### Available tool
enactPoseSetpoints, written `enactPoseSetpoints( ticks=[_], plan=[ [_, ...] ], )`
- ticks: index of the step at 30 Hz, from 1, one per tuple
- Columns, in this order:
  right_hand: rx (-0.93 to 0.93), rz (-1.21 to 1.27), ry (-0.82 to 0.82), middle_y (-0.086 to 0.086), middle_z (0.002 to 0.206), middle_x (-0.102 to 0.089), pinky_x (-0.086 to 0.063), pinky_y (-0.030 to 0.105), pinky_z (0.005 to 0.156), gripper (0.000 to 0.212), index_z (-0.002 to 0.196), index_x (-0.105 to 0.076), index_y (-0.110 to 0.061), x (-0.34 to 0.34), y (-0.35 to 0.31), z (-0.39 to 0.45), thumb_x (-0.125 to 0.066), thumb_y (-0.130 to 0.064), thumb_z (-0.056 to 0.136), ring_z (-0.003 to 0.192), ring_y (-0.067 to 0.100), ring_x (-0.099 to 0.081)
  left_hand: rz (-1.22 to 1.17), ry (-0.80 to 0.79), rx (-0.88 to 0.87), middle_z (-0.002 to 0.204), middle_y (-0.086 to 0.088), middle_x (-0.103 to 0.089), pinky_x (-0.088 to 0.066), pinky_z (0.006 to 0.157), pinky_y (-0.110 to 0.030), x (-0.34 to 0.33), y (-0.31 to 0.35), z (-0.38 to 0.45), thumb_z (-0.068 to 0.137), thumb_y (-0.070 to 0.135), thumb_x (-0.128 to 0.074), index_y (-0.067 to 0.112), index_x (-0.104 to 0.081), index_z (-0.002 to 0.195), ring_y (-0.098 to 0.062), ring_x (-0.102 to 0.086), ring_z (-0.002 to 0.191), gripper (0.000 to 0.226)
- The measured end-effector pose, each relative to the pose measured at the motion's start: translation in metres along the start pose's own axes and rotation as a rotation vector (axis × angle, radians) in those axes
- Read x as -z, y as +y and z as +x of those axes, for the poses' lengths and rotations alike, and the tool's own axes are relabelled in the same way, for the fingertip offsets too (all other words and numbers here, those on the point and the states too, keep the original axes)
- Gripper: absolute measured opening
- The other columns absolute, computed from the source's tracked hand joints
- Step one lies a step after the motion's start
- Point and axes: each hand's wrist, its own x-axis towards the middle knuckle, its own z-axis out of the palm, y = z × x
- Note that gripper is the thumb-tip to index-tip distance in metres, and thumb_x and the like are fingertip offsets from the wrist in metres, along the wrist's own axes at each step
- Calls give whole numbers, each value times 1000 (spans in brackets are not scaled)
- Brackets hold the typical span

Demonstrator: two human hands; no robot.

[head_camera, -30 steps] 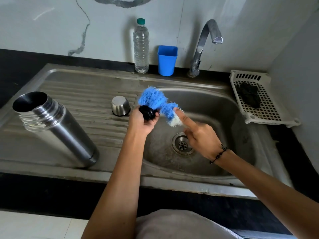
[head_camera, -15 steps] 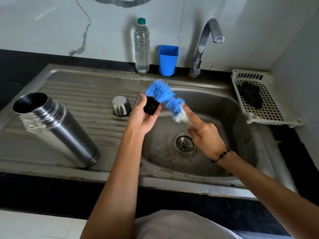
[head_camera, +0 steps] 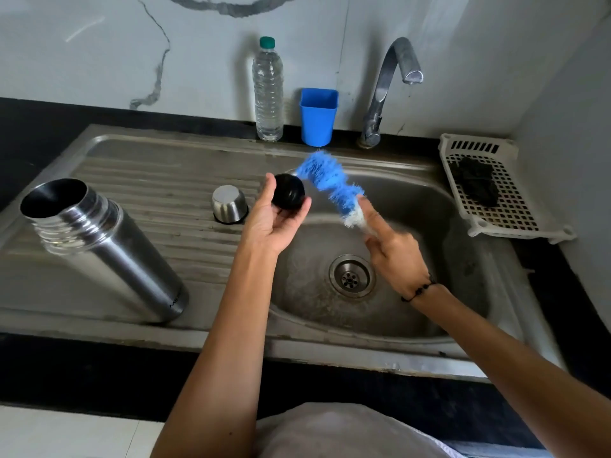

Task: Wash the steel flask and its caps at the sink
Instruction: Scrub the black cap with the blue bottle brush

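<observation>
head view: left hand (head_camera: 276,223) cradles black cap (head_camera: 288,195), right hand (head_camera: 391,247) grips blue brush (head_camera: 330,185) at 2 o'clock; bristles should turn inside the cap's recess.

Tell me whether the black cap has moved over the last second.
Yes. The black cap in the left hand has shifted right, away from the steel cup on the drainboard, and the brush no longer covers it.

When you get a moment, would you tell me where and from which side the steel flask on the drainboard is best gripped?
Grip the steel flask round its smooth mid-body, below the threaded neck, coming from the right, where the hands already are. It stands upright with its mouth open on the drainboard, its sides unobstructed, so a wrap-around hold should probably suit better than pinching the rim.
</observation>
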Motion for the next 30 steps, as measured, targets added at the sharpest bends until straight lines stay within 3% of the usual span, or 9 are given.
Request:
enactPoseSetpoints(
  ticks=[4, 8, 12, 15, 17, 21, 23, 27, 30],
  plan=[
    [103, -18, -50, 8, 71, -62, -53, 40, 62, 86, 140, 4, -53, -3, -7, -9, -48, -6, 90, 57, 26, -57, -25, -8, -4, 116, -21, -60, -52, 91, -41, -1, -1, -2, 88, 26, -66, 1, -56, 112, -30, -59, 107, 36],
    [-33, 31, -15, 8, 64, -59, -52, 42, 66, 80, 139, 1, -45, -2, -1, -5, -47, -4, 90, 57, 26, -56, 82, 38, 49, 119, -18, -60, -48, 80, -30, 1, -3, -3, 86, 38, -65, 2, -55, 122, -24, -59, 100, 52],
    [90, 31, -10, 5, 62, -56, -53, 40, 61, 83, 142, -3, -47, -7, -7, -13, -49, -3, 88, 52, 23, -53, 51, 24, -3, 113, -19, -62, -46, 98, -40, -2, 1, -2, 89, 27, -64, 1, -57, 111, -29, -57, 110, 35],
    [-10, 44, 15, 6, 60, -55, -51, 40, 63, 80, 141, 0, -41, -2, -4, -5, -48, -3, 90, 52, 22, -50, -50, 38, 13, 122, -23, -53, -54, 85, -41, -3, 1, -5, 84, 18, -70, 2, -51, 123, -35, -57, 106, 47],
    [53, 30, 43, 5, 60, -55, -50, 36, 60, 81, 142, -4, -47, -1, -4, -4, -48, -4, 90, 50, 20, -48, -100, 46, 4, 119, -24, -52, -55, 80, -40, -4, 1, -5, 82, 17, -71, 2, -50, 122, -35, -58, 100, 48],
    [2, 14, -25, 9, 65, -59, -52, 40, 64, 81, 140, 1, -46, -7, -4, -5, -48, -5, 90, 55, 25, -55, -83, 25, 45, 103, -22, -58, -51, 91, -39, -5, 2, -7, 86, 27, -67, -5, -53, 105, -32, -60, 95, 39],
    [-53, 30, 3, 10, 66, -60, -52, 39, 66, 78, 141, 2, -40, -5, -1, -2, -47, -5, 91, 57, 25, -56, -18, 16, 60, 103, -23, -58, -49, 93, -40, -3, 2, -6, 89, 31, -62, -3, -52, 114, -33, -59, 94, 44],
    [124, -22, -16, 5, 65, -58, -52, 37, 59, 80, 145, -1, -45, -10, -7, -8, -45, -8, 89, 53, 23, -54, 63, 8, 37, 111, -22, -59, -49, 88, -41, -2, 2, -5, 93, 30, -55, 7, -54, 123, -31, -58, 100, 39],
    [-31, -46, -13, 7, 65, -58, -53, 39, 64, 78, 141, 2, -43, -7, -3, 2, -46, -7, 90, 53, 20, -48, 88, 14, 74, 116, -24, -57, -48, 93, -40, -1, 0, -5, 92, 29, -57, 0, -52, 127, -30, -57, 107, 46]
  ],
)
